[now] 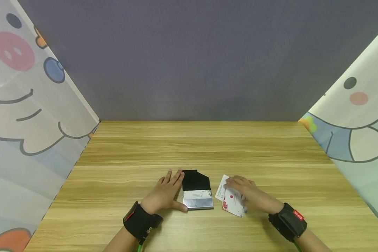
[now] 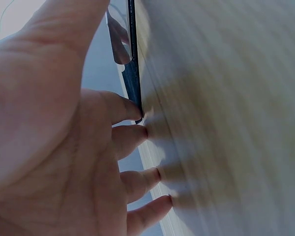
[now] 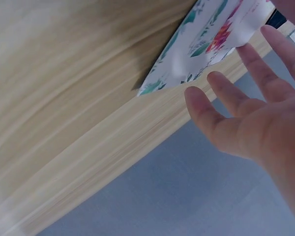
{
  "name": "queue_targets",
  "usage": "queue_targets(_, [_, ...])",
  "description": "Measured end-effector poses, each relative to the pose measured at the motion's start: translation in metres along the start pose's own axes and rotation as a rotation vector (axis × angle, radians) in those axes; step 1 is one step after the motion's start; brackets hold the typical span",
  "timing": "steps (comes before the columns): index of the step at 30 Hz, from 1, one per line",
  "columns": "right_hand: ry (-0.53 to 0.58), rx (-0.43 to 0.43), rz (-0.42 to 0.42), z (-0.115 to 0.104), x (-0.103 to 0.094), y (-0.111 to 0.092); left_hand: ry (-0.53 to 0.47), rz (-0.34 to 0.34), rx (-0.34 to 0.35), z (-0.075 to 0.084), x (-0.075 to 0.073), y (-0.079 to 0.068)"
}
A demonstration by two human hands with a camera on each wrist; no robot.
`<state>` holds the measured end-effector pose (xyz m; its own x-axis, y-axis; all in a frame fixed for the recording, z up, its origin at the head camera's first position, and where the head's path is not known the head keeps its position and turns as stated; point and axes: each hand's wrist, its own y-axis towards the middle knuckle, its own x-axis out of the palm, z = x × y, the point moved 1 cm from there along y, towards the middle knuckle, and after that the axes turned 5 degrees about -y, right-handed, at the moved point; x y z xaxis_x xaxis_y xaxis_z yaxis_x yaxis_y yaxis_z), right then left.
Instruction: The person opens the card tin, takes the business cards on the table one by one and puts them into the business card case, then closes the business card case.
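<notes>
A card case point(image 1: 197, 204) lies on the table with its black lid point(image 1: 195, 180) folded back. A floral card point(image 1: 197, 195) sits inside behind a shiny metal lower panel. Beside the case's left edge rests my left hand point(image 1: 163, 196), fingers spread, its fingertips on the wood and index finger at the lid. To the right, my right hand point(image 1: 247, 192) reaches over loose cards, fingers extended and apart. One white card with red flowers point(image 1: 233, 204) overlaps a white card with printed text point(image 1: 221, 189). In the right wrist view, fingertips stand right at the floral card's point(image 3: 201, 46) edge.
The wooden table point(image 1: 195, 143) runs back to a grey panel point(image 1: 195, 70). Cartoon-printed side panels flank it left point(image 1: 50, 122) and right point(image 1: 359, 122). Black bands with green cables circle both wrists.
</notes>
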<state>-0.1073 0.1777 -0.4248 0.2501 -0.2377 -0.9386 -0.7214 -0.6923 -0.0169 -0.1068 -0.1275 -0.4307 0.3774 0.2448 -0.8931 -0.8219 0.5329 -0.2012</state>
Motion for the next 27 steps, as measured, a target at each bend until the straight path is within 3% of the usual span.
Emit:
queue_targets(13, [0.028,0.043,0.086,-0.003,0.0,0.006,0.001,-0.007,-0.003,-0.001,0.0,-0.001])
queue_targets(27, [0.019,0.148,0.192,0.0,0.005,0.015,0.002,-0.004,-0.001,0.002,-0.002,-0.002])
